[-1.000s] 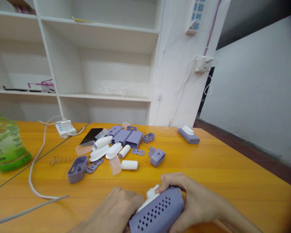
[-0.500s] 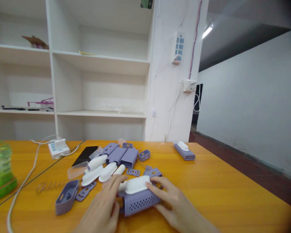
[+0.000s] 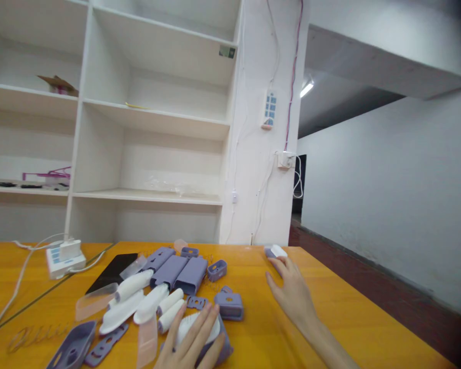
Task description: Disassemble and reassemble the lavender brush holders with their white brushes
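Observation:
My left hand [image 3: 192, 346] lies with fingers spread over a white brush head [image 3: 189, 324] and the purple case [image 3: 225, 343] under it, near the front edge. Much of both is hidden by the hand. Farther off, my right hand [image 3: 292, 294] stretches toward the back right of the table, thumb and fingers apart. Its fingertips overlap a second purple case [image 3: 269, 252] topped by a white brush head [image 3: 279, 250]; I cannot tell whether they touch. White rollers [image 3: 171, 301] and a small purple box-shaped part [image 3: 229, 306] lie just beyond my left hand.
Several purple sleeves [image 3: 191, 275], white brush heads [image 3: 151, 304] and clear covers [image 3: 96, 301] crowd the table's left half. A black flat panel [image 3: 113, 271] and a power strip [image 3: 65, 261] with a cable lie farther left. White shelves [image 3: 149, 197] stand behind.
My right hand has left the near purple case and moved to the back right. My left hand has shifted to lie over that case's top. The camera view has tilted upward.

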### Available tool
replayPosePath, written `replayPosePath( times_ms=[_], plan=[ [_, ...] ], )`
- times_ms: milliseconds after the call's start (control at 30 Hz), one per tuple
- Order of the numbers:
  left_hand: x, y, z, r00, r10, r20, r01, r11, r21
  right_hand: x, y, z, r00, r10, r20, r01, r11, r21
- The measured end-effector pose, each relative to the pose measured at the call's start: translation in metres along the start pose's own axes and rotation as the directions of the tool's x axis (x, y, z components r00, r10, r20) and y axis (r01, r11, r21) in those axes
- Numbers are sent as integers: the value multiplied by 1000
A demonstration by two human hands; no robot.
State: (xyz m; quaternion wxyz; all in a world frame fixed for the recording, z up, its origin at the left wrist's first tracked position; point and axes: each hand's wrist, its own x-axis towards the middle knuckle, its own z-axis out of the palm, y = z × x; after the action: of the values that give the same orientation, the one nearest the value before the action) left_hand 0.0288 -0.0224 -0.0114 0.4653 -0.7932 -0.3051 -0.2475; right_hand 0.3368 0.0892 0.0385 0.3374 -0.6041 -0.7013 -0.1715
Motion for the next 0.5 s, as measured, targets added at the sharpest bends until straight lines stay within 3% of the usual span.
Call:
replayPosePath(
  times_ms=[133, 233, 367, 500],
  plan=[
    [13, -9, 21, 991, -75, 112, 76, 997, 1, 43, 39, 32, 973, 227, -34, -229, 963, -140],
    [22, -13, 27, 979, -72, 189, 79, 996, -29, 53, 52, 57, 944, 330, -25, -328, 926, -189],
    [29, -19, 31, 965, -65, 255, 83, 995, -62, 41, 60, 82, 948, 318, 28, -305, 928, -212],
    [38, -20, 38, 952, -120, 281, 148, 986, -81, 25, 83, 78, 969, 210, 131, -185, 966, -182]
  ],
)
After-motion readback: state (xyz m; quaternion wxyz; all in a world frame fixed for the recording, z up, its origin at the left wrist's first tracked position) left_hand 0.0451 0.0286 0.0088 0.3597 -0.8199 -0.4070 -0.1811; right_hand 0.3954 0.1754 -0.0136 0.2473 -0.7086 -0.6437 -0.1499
